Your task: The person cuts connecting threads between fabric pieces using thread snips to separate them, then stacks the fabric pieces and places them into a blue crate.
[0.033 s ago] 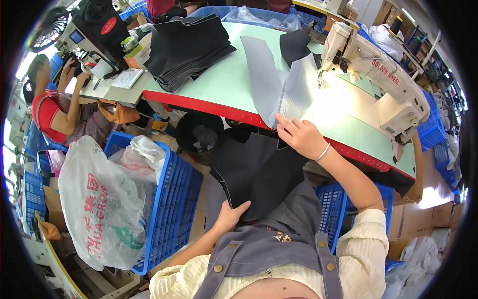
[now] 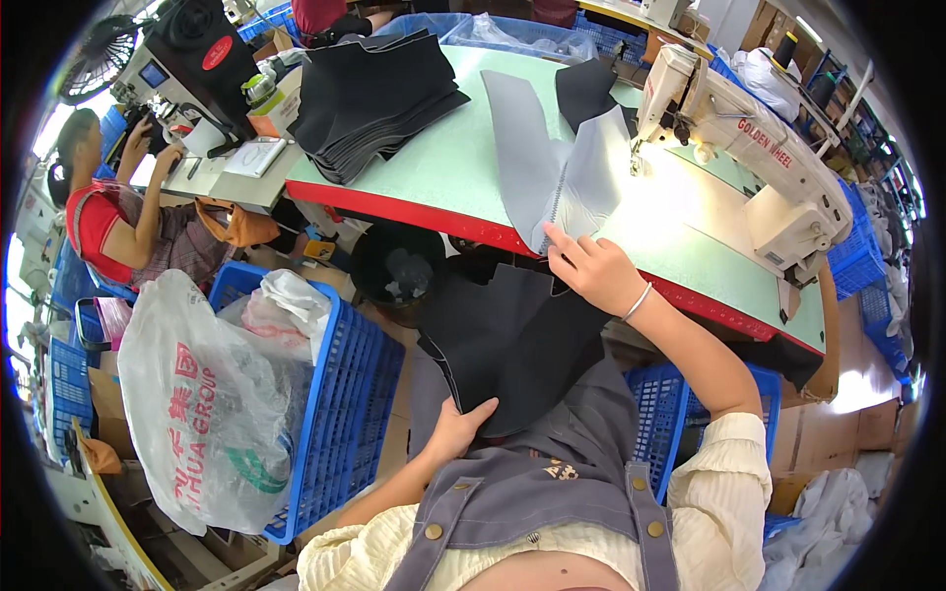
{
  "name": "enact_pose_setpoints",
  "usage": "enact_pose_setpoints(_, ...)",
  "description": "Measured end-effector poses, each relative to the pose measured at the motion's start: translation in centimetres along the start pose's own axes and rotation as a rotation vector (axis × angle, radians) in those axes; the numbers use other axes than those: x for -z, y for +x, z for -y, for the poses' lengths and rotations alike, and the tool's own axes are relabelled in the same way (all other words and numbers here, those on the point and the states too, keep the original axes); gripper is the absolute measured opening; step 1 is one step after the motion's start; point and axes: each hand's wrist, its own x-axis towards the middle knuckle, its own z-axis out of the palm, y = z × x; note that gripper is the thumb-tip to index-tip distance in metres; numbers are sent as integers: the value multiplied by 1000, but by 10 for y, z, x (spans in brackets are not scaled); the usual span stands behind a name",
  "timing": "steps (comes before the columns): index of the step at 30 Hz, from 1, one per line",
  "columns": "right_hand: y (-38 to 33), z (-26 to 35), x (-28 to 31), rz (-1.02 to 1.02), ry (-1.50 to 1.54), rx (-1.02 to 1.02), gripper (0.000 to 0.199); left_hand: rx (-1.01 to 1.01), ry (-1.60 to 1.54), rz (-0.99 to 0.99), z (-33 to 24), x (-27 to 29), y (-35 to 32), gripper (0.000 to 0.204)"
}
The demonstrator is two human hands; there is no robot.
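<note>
Black fabric panel (image 2: 512, 340) near; grey piece (image 2: 552, 167) on the pale green, red-edged table (image 2: 443, 167) — blue crates (image 2: 335, 394) left, cream sewing machine (image 2: 749, 148) far right.

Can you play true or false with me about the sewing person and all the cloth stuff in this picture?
1. The right hand rests on the grey fabric piece at the table edge. True.
2. The left hand holds a pair of scissors. False: it grips the edge of a dark fabric piece on the lap.
3. The sewing machine is black. False: it is cream white.
4. A stack of dark fabric pieces sits on the green table. True.
5. The blue crate to the person's left is filled with water. False: it holds plastic bags.
</note>
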Motion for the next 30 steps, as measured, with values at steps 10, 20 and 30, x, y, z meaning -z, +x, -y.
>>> enact_pose_setpoints(10,3,-4,-18,97,208,-38,18,26,-81,11,-3,-4,-2,39)
enact_pose_setpoints(20,21,2,-11,116,122,18,16,12,-75,1,1,-1,-1,41)
enact_pose_setpoints(30,65,-38,-6,369,541,-121,30,51,-69,0,1,3,4,42)
